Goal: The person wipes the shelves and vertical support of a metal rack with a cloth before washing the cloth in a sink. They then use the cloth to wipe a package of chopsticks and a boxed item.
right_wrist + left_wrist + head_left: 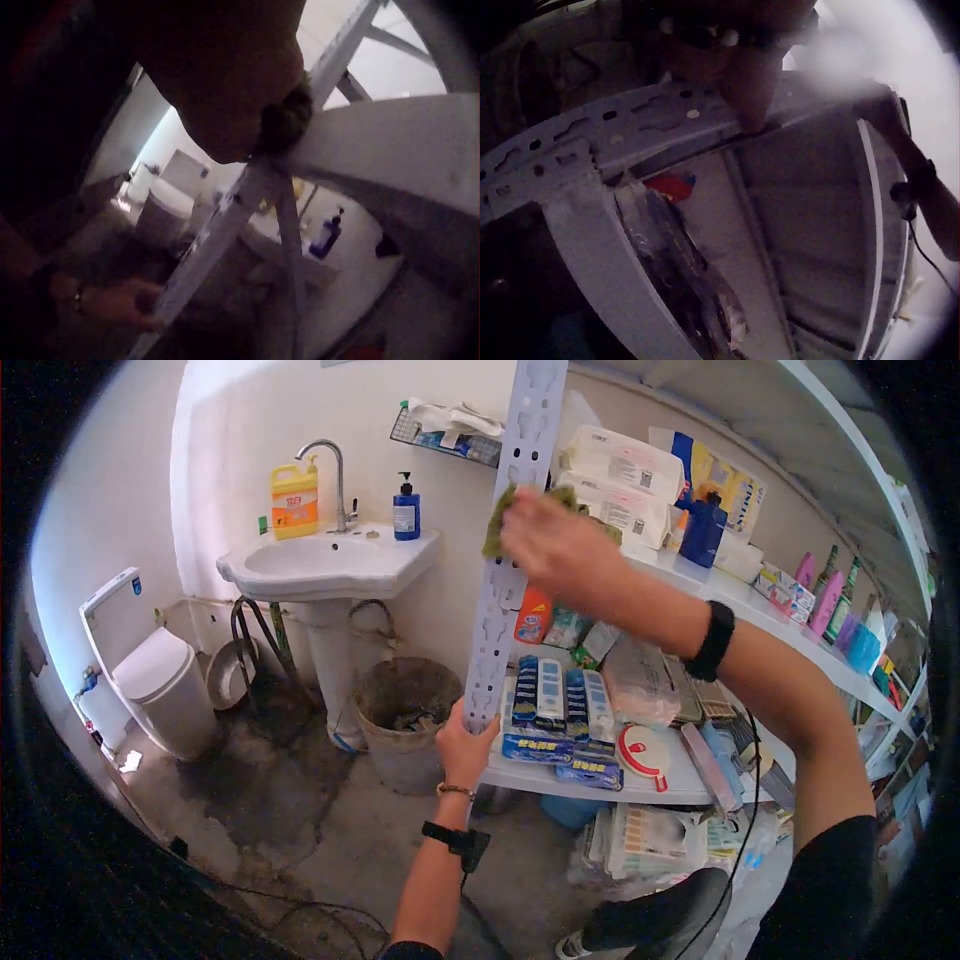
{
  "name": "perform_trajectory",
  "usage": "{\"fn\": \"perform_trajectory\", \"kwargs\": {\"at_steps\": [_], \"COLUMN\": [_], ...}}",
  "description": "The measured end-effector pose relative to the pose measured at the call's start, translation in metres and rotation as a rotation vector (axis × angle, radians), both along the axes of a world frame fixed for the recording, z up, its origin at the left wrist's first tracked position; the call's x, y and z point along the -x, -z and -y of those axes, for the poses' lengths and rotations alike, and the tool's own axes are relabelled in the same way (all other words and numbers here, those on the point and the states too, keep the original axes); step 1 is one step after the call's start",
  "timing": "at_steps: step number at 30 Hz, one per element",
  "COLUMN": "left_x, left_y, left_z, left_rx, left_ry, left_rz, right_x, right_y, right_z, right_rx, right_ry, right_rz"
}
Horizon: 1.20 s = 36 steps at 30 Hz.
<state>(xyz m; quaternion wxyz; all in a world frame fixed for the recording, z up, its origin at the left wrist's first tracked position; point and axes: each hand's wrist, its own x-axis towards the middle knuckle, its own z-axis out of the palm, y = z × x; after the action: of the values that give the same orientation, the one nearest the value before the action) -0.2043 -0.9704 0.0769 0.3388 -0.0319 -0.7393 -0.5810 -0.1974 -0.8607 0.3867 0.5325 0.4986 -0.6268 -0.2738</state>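
Observation:
My right hand [562, 542] holds a green cloth [496, 532] against the white slotted post [492, 625] of a shelf rack, level with the upper shelf. Lower down, my left hand [465, 748] grips the same post just above the lower shelf [640, 794], thumb on its face. Seen from the right wrist, the cloth [289, 120] is bunched beneath the dark hand, where post and shelf meet. In the left wrist view the post [649, 116] runs under my hand, and the picture is dim.
Wipe packs [625, 465] and a blue bottle [705, 530] stand on the upper shelf. Blue-and-white packages [560, 705] lie on the lower one. Left of the rack are a bucket [400, 745], a sink [330, 565] and a toilet [165, 675]. A black cable [752, 780] hangs at right.

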Motion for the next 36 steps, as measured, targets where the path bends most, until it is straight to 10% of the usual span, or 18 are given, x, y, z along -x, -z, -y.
{"fn": "perform_trajectory", "kwargs": {"at_steps": [10, 13, 20, 24, 29, 33, 36], "left_x": [-0.002, -0.009, -0.007, -0.002, -0.035, -0.129, -0.172], "left_y": [-0.005, -0.011, -0.010, -0.009, 0.010, 0.072, 0.156], "left_z": [0.000, 0.002, -0.001, -0.002, -0.007, 0.005, 0.029], "left_rx": [-0.054, -0.041, 0.004, -0.055, -0.055, -0.006, 0.539], "left_ry": [0.038, 0.020, -0.022, -0.001, -0.138, 0.123, 0.279], "left_rz": [-0.041, -0.034, -0.021, 0.041, -0.081, 0.336, 0.856], "right_x": [0.004, 0.002, 0.018, 0.008, 0.020, 0.029, 0.025], "right_y": [0.005, -0.026, 0.149, 0.087, 0.211, 0.236, 0.171], "right_z": [-0.002, 0.005, -0.016, -0.003, -0.003, -0.005, 0.007], "right_rx": [-0.314, 0.029, -0.123, -0.046, 0.075, -0.236, 0.163], "right_ry": [0.134, 0.074, -0.002, -0.031, 0.012, -0.068, 0.027], "right_rz": [0.000, -0.025, 0.320, 0.221, 0.563, 0.366, 0.513]}}
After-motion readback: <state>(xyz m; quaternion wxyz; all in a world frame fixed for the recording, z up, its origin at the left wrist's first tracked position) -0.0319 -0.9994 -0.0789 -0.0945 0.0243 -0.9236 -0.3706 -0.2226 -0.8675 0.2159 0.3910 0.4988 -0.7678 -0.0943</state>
